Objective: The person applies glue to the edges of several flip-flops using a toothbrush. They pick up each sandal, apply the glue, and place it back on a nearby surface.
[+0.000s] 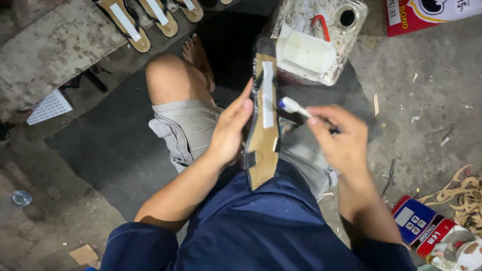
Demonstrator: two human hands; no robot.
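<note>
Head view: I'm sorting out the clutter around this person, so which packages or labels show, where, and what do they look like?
Red carton: top right corner on the floor, red with a white panel and dark picture.
Glue tin: lower right beside the right arm, lying down, blue and red with white label.
White sheet: left on the floor, flat paper covered in fine print.
White strip label: along the tan sandal sole held by the left hand.
</note>
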